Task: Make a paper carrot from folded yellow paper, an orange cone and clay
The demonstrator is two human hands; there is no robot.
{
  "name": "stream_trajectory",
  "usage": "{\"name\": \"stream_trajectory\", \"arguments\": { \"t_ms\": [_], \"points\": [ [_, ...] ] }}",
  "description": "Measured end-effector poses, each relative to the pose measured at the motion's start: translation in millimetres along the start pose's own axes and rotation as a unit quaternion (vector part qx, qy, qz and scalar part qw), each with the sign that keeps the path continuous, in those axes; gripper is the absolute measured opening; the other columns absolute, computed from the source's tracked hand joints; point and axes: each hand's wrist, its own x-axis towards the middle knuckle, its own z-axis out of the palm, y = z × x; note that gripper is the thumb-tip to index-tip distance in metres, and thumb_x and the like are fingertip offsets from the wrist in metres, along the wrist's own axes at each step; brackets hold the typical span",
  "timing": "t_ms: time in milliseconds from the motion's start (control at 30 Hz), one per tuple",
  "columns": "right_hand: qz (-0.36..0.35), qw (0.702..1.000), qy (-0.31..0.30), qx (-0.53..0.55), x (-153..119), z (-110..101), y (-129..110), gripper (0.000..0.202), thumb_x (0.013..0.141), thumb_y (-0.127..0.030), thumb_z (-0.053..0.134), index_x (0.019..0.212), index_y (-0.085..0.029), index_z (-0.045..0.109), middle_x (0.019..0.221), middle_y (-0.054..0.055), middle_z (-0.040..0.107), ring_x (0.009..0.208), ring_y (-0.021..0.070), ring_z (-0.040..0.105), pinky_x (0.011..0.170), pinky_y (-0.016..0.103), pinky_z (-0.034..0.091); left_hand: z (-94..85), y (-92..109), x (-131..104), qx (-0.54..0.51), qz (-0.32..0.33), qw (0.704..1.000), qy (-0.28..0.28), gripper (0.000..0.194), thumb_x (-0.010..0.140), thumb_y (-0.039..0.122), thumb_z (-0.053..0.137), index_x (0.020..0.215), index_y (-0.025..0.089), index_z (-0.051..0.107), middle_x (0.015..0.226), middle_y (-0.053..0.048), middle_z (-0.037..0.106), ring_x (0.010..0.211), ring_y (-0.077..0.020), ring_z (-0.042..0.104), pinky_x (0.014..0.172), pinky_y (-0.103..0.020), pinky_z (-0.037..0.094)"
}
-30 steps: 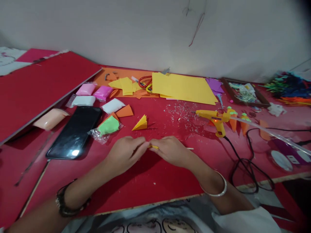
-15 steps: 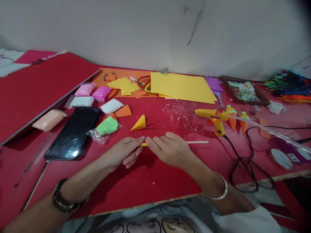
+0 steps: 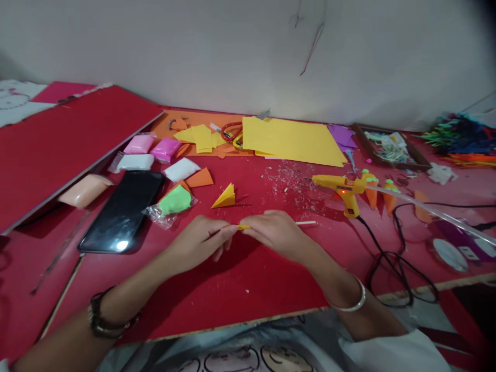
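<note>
Between my two hands a small yellow paper piece (image 3: 243, 227) shows at the fingertips. My left hand (image 3: 205, 238) pinches its left end with thumb and fingers. My right hand (image 3: 274, 232) is wrapped round its right side, and a thin white stick (image 3: 307, 222) sticks out to the right from behind that hand. Just beyond the hands a folded yellow paper cone (image 3: 225, 197) lies on the red table (image 3: 232, 289). How the stick and the yellow paper meet is hidden by my fingers.
Left are a black phone (image 3: 123, 212) and clay packets (image 3: 135, 161). Yellow sheets (image 3: 292, 140) and scissors (image 3: 231, 132) lie at the back. Right, a glue gun (image 3: 344, 189) with a lit red light and black cord (image 3: 382, 253) lies near small orange cones (image 3: 372, 195).
Both hands are still together at the yellow piece. My left fingers have shifted along it, and less of the white stick sticks out at the right. The view has shifted slightly.
</note>
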Motion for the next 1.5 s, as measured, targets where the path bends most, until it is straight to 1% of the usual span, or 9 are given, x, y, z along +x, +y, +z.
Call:
{"name": "stream_trajectory", "arguments": {
  "t_ms": [133,300,433,567,800,1033,1233,1367,1500],
  "points": [
    [-0.042,0.990,0.076,-0.115,0.3,0.7,-0.3,0.021,0.090,-0.023,0.036,0.086,-0.016,0.056,0.066,-0.001,0.064,0.057,0.0111,0.054,0.056,0.027,0.027,8.8,0.5,0.2,-0.266,-0.142,0.952,-0.044,0.050,0.085,0.047,0.034,0.050,0.015,0.049,0.029,0.005,0.040,0.029,-0.0059,0.036,0.038,-0.018,0.027],
    [-0.080,0.959,0.145,-0.229,-1.9,-2.4,-2.8,0.017,0.087,-0.014,0.039,0.086,-0.014,0.056,0.054,-0.003,0.053,0.050,0.0102,0.045,0.055,0.028,0.025,11.1,-0.3,1.1,-0.467,-0.166,0.865,-0.079,0.049,0.085,0.041,0.038,0.043,0.015,0.042,0.024,0.006,0.024,0.026,-0.0054,0.029,0.036,-0.019,0.020],
    [-0.095,0.949,0.155,-0.258,-3.7,-3.4,-3.3,0.018,0.087,-0.017,0.039,0.089,-0.014,0.056,0.056,-0.002,0.053,0.052,0.0101,0.044,0.054,0.028,0.025,10.2,-2.5,0.9,-0.530,-0.165,0.822,-0.122,0.048,0.086,0.036,0.036,0.042,0.015,0.040,0.025,0.007,0.018,0.027,-0.0048,0.027,0.036,-0.019,0.019],
    [-0.087,0.957,0.154,-0.231,-3.5,-0.9,-2.6,0.020,0.088,-0.016,0.036,0.086,-0.016,0.056,0.055,-0.003,0.053,0.051,0.0096,0.044,0.055,0.028,0.025,10.2,-3.5,0.2,-0.526,-0.159,0.825,-0.133,0.048,0.086,0.036,0.036,0.043,0.015,0.038,0.025,0.007,0.017,0.028,-0.0050,0.027,0.037,-0.019,0.020],
    [-0.027,0.991,0.096,-0.090,-2.4,6.0,2.4,0.024,0.089,-0.029,0.038,0.078,-0.018,0.057,0.063,-0.002,0.062,0.059,0.0099,0.055,0.057,0.026,0.027,7.0,1.3,-0.7,-0.286,-0.135,0.946,-0.075,0.049,0.087,0.046,0.031,0.057,0.014,0.054,0.036,0.003,0.046,0.037,-0.0062,0.042,0.045,-0.018,0.032],
    [0.157,0.986,0.059,-0.008,-3.1,3.9,12.9,0.041,0.086,-0.041,0.040,0.120,-0.018,0.043,0.095,0.006,0.066,0.073,0.0181,0.061,0.065,0.028,0.039,-6.7,0.3,-0.7,-0.020,-0.050,0.999,-0.006,0.041,0.087,0.044,0.029,0.077,0.016,0.057,0.052,0.002,0.055,0.051,-0.0099,0.050,0.054,-0.020,0.038],
    [0.201,0.974,0.099,0.041,-4.2,9.4,21.8,0.073,0.079,-0.030,0.051,0.137,-0.014,0.009,0.107,0.014,0.058,0.092,0.0256,0.057,0.075,0.038,0.045,-8.1,-10.5,7.5,0.227,0.017,0.946,0.229,0.024,0.080,0.030,0.046,0.101,0.019,0.051,0.099,-0.005,0.053,0.093,-0.0185,0.051,0.082,-0.029,0.040],
    [0.190,0.968,0.152,0.068,-3.3,9.2,23.4,0.063,0.081,-0.017,0.043,0.136,-0.018,0.013,0.112,0.013,0.053,0.099,0.0243,0.052,0.082,0.040,0.044,-5.7,-24.0,12.0,0.274,0.015,0.931,0.239,0.040,0.077,0.026,0.049,0.117,0.021,0.042,0.116,-0.007,0.043,0.110,-0.0214,0.042,0.094,-0.034,0.035],
    [0.191,0.955,0.217,0.060,-3.2,3.7,23.0,0.048,0.085,-0.010,0.030,0.132,-0.018,0.028,0.100,0.012,0.053,0.093,0.0211,0.052,0.081,0.038,0.044,-6.1,-34.1,14.0,0.300,0.019,0.934,0.194,0.025,0.078,0.030,0.048,0.100,0.018,0.053,0.111,-0.008,0.048,0.104,-0.0242,0.045,0.090,-0.038,0.037]
  ]
}}
